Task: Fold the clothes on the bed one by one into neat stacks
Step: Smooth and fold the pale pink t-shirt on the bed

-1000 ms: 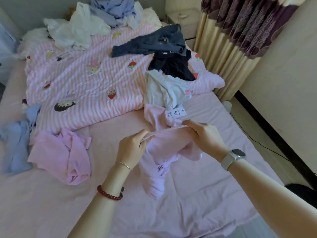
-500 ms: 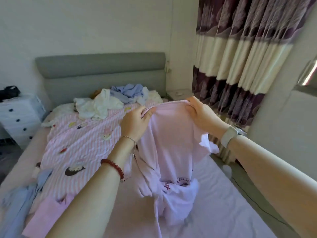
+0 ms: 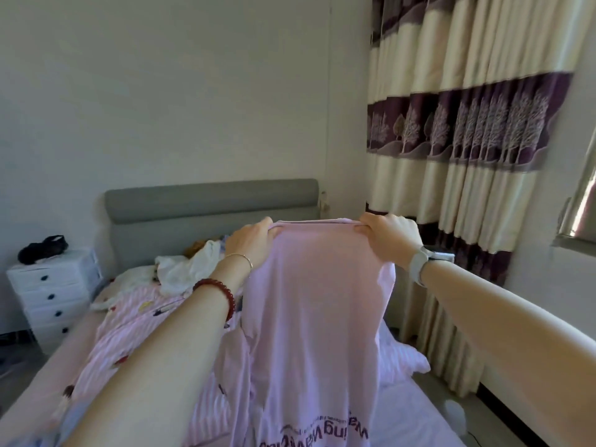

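Currently we pinch the pink T-shirt [image 3: 309,317] by one edge, left hand [image 3: 250,241] and right hand [image 3: 392,235] apart, above the bed [image 3: 416,411]. Soft, light fabric; grip at corners.

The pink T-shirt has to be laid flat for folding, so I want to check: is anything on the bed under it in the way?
Yes. The pink T-shirt hangs over the striped quilt, which covers the bed there.
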`<state>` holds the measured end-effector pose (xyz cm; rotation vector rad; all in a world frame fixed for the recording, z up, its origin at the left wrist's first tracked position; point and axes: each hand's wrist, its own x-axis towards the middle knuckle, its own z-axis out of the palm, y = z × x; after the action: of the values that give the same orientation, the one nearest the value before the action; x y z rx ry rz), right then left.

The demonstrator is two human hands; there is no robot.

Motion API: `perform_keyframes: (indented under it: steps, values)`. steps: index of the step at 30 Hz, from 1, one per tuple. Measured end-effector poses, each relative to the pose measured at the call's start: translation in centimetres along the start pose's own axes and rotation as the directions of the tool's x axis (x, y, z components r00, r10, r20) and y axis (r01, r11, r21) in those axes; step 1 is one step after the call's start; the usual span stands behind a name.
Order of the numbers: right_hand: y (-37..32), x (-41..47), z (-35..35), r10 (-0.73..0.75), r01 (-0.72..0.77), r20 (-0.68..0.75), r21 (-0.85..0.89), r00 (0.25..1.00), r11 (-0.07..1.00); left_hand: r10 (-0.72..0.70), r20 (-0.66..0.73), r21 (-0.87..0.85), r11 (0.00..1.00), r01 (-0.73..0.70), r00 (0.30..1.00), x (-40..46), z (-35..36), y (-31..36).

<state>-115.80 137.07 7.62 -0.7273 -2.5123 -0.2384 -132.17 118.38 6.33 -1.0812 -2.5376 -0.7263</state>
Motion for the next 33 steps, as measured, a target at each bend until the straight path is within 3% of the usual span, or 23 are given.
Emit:
perform_keyframes:
  steps: [2, 4, 7, 10, 13, 17, 21, 24, 27, 29, 31, 33]
  values:
    - [-1.0, 1.1, 0.4, 0.055, -0.054, -0.1, 0.009, 0.994, 0.999, -0.091, -0.119, 0.01, 0.996, 0.093, 0.989, 0.8, 0.3, 0.9]
    - [-1.6, 1.7, 0.2, 0.091, -0.077, -0.224, 0.069, 0.97, 0.995, -0.133, -0.272, -0.09, 0.99, 0.112, 0.953, 1.1, -0.3, 1.5]
    - [-2.0, 1.2, -0.5, 0.132, -0.04, -0.366, 0.249, 0.921, 0.968, -0.1, -0.428, -0.257, 0.966, -0.015, 0.898, 0.2, -1.0, 1.6]
    - [-1.8, -2.9, 0.7, 0.185, 0.047, -0.379, 0.527, 0.907, 0.849, 0.02, -0.451, -0.384, 0.898, -0.214, 0.892, -4.1, 0.1, 0.9]
    - [-1.7, -10.7, 4.7, 0.116, 0.035, -0.171, 0.69, 0.978, 0.723, 0.099, -0.331, -0.337, 0.917, -0.216, 0.938, -11.1, 4.1, -1.3]
    - [-1.5, -22.4, 11.4, -0.002, -0.113, 0.178, 0.63, 0.984, 0.769, 0.033, 0.072, -0.316, 0.949, -0.009, 0.997, -22.1, 11.5, -5.2]
    - [-2.1, -33.4, 16.4, -0.127, -0.239, 0.553, 0.54, 0.824, 0.807, -0.112, 0.437, -0.282, 0.925, 0.254, 0.893, -33.1, 17.8, -7.2]
    - [-2.2, -40.7, 18.8, -0.175, -0.302, 0.765, 0.438, 0.619, 0.846, -0.135, 0.639, -0.19, 0.927, 0.325, 0.758, -41.1, 21.0, -8.0]
    - [-1.9, -47.0, 20.7, -0.176, -0.296, 0.907, 0.301, 0.384, 0.907, -0.143, 0.86, -0.053, 0.93, 0.364, 0.49, -47.1, 23.2, -8.8]
    - [-1.9, -50.0, 21.7, -0.171, -0.248, 0.951, 0.236, 0.257, 0.94, -0.162, 0.934, 0.019, 0.913, 0.408, 0.318, -49.6, 24.2, -9.3]
    - [-2.0, -52.0, 22.7, -0.179, -0.231, 0.97, 0.214, 0.164, 0.949, -0.21, 0.94, 0.066, 0.886, 0.458, 0.27, -51.0, 25.1, -10.0]
    - [-2.2, -52.9, 23.6, -0.162, -0.271, 0.976, 0.197, 0.143, 0.942, -0.267, 0.923, 0.102, 0.863, 0.495, 0.276, -51.3, 25.9, -10.4]
